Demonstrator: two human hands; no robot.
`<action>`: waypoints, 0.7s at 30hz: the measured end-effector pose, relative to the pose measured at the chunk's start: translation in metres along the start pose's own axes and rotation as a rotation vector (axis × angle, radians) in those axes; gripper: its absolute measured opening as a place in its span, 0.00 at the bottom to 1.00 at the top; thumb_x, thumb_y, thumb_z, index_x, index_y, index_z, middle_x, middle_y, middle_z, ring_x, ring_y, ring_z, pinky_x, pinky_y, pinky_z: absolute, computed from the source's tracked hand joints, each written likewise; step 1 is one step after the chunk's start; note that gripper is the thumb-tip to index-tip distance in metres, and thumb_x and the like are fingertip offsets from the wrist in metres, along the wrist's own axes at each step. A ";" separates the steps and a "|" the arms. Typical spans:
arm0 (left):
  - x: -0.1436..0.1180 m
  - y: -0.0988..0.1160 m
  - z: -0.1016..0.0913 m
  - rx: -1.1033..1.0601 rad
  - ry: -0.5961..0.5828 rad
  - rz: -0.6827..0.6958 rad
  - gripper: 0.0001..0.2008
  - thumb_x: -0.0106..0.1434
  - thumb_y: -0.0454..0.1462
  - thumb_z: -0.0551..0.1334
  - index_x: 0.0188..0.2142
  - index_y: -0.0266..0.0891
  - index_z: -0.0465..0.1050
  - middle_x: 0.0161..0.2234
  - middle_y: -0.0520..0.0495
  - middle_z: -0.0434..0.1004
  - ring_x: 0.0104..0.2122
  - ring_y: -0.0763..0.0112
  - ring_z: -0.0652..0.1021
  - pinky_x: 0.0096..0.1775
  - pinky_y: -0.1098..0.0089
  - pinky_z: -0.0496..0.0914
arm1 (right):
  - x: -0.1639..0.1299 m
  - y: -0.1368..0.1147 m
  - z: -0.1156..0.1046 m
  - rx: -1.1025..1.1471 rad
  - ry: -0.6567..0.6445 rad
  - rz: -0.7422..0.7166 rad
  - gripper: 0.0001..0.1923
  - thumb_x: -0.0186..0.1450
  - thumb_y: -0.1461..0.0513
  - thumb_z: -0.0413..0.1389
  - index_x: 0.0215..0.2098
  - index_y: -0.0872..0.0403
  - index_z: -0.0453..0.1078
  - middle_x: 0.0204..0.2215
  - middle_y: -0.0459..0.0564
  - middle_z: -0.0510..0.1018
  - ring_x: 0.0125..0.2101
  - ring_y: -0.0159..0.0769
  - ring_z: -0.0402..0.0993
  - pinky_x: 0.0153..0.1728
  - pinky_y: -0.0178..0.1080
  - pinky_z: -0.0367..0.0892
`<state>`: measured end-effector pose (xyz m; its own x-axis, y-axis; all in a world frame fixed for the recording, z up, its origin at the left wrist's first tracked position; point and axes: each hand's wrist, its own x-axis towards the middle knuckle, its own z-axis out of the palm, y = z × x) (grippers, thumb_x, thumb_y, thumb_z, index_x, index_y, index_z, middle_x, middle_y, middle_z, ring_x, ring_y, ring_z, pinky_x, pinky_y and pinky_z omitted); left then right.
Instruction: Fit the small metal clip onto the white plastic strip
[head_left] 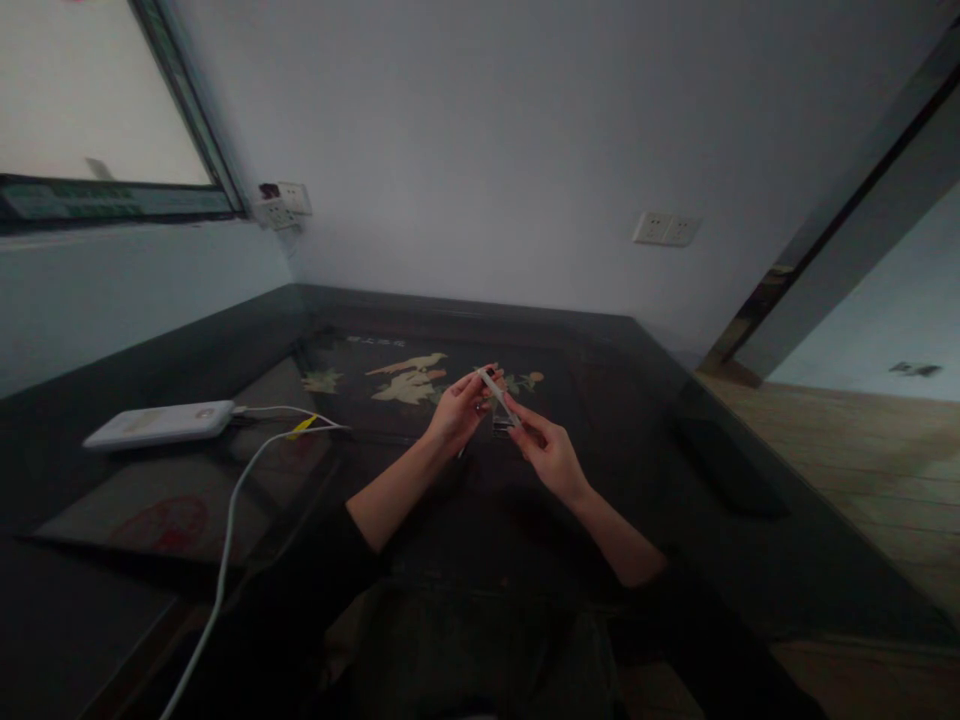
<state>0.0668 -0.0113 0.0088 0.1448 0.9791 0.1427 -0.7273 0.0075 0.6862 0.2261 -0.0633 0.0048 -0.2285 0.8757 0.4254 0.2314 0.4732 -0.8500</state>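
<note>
Dark sleeves (315, 585) nearest. Left hand (457, 410) and right hand (553, 455): grip clamped on thin pale stick (496, 392), probably, view dim; stick's above worktop (480, 535), white power bank (161, 423) well left.

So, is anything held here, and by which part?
Yes: a thin pale strip, too blurred to identify. The left hand holds it near its far end; the right hand pinches its near end.

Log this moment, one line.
left hand: at pale strip's far end, grip unclear | right hand: pinching strip's near end | table left: white device, cable attached | table right: dark slab
</note>
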 end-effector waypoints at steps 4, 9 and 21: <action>-0.001 0.000 0.000 -0.009 0.000 -0.010 0.16 0.48 0.37 0.72 0.38 0.34 0.78 0.33 0.47 0.78 0.26 0.81 0.71 0.26 0.80 0.64 | 0.003 0.004 -0.003 -0.015 0.053 0.009 0.23 0.64 0.62 0.53 0.58 0.55 0.67 0.41 0.53 0.80 0.45 0.43 0.75 0.38 0.41 0.74; -0.003 0.001 0.003 -0.024 0.011 -0.017 0.15 0.49 0.36 0.72 0.38 0.34 0.78 0.33 0.47 0.78 0.26 0.81 0.72 0.27 0.80 0.65 | 0.003 0.003 -0.003 -0.009 0.062 0.005 0.23 0.64 0.62 0.53 0.58 0.54 0.67 0.38 0.52 0.81 0.44 0.43 0.75 0.36 0.39 0.74; -0.002 0.000 0.001 -0.017 0.024 -0.021 0.14 0.49 0.35 0.72 0.37 0.35 0.78 0.33 0.47 0.78 0.26 0.82 0.72 0.27 0.80 0.66 | 0.004 0.006 -0.005 -0.042 0.080 -0.038 0.23 0.64 0.62 0.53 0.58 0.52 0.68 0.41 0.51 0.80 0.45 0.43 0.75 0.36 0.39 0.74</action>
<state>0.0670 -0.0137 0.0088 0.1444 0.9833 0.1109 -0.7359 0.0318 0.6764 0.2313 -0.0565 0.0026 -0.1622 0.8613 0.4815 0.2637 0.5080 -0.8200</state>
